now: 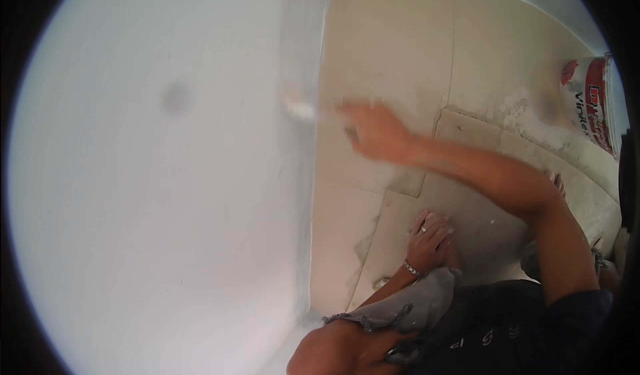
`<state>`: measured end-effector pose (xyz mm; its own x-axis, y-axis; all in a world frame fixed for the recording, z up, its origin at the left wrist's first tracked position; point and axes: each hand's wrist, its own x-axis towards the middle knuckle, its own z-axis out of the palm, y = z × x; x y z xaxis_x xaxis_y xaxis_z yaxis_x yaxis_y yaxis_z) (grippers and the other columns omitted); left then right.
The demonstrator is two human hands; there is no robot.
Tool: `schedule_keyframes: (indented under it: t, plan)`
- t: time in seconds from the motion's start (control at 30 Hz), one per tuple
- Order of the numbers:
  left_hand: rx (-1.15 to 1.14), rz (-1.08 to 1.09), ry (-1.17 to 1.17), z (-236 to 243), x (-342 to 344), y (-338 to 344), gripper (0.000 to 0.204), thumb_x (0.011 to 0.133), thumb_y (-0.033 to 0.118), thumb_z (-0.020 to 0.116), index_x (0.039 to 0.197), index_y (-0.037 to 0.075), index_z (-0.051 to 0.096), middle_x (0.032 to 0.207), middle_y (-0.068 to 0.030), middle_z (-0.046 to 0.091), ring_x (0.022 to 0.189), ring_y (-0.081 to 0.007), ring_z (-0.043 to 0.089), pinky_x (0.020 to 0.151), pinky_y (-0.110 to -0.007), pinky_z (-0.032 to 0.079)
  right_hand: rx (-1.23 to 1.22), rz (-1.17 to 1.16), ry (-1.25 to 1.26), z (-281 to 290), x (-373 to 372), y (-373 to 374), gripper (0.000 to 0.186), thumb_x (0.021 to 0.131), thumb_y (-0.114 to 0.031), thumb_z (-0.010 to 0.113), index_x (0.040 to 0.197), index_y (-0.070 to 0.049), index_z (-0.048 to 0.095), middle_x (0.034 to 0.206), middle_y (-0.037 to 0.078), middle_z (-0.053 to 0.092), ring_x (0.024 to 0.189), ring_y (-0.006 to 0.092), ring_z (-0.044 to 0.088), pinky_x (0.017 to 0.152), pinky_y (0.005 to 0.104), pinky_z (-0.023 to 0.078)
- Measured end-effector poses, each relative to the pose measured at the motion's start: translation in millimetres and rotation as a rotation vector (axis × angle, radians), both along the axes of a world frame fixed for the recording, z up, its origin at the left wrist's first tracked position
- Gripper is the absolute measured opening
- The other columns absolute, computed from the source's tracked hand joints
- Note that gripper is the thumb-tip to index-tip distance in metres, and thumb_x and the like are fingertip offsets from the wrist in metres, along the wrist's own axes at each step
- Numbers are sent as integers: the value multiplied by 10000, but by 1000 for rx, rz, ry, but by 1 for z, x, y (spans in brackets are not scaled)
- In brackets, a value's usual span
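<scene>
My right hand [379, 134] reaches across to the white wall [167, 208], its fingers closed round the handle of a paintbrush [300, 108]. The brush head is pale and smeared by motion; it lies over the grey-white band at the bottom of the wall, beside the floor edge. Lower down, my left hand [430, 238] rests beside my bent leg, low over the brown sheet on the floor. It wears a ring and a bracelet, its fingers lie extended and slightly bent, and nothing shows in it. What its palm touches is hidden.
A white and red paint bucket [590, 105] stands at the far right. Brown sheets [387, 48] cover the floor, with pale dusty smears [527, 112] near the bucket. My toes [557, 183] show behind my right forearm, and my bare knee [323, 352] is close to the wall.
</scene>
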<state>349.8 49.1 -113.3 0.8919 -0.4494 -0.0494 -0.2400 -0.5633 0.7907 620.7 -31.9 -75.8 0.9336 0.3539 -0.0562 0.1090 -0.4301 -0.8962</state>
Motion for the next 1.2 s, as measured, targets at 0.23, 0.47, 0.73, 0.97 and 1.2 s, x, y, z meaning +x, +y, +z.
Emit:
schedule_keyframes:
  t: [0.23,0.47,0.73,0.97,1.2]
  plan:
    - [138,-68,28,-6,-22,12,263,914,91,667,1165,136,730,1342,-17,710,1388,-222,572,1231,-543,303,43,-360,-113,-17,29,-56,494,893,-61,599,1385,-83,638,1335,202,663,1123,440,660,1017,518,522]
    - [149,-84,-76,-35,-36,14,401,930,95,618,1315,161,712,1411,-23,678,1451,-227,513,1235,-550,284,-72,-639,-203,-50,168,-134,475,949,-153,653,1421,-103,633,1378,234,648,1241,439,612,1076,445,490]
    - [133,-49,-49,-10,-12,4,358,884,64,674,1230,144,719,1360,-65,690,1415,-301,543,1219,-590,311,-35,-351,-174,-64,48,-52,566,932,-122,609,1494,-160,551,1456,200,584,1264,431,592,1073,540,476]
    - [-20,-145,12,5,3,11,318,818,63,688,1133,83,727,1324,-81,678,1408,-303,541,1232,-585,317,216,-254,-10,-14,-70,-4,492,931,14,586,1416,-60,613,1357,200,646,1130,385,664,963,445,536]
    - [25,-61,1,3,0,0,264,799,75,693,1055,103,753,1219,-39,724,1369,-247,580,1238,-546,319,216,-613,-88,-35,46,-33,495,944,-7,592,1436,-56,601,1391,211,638,1214,401,652,1027,435,525]
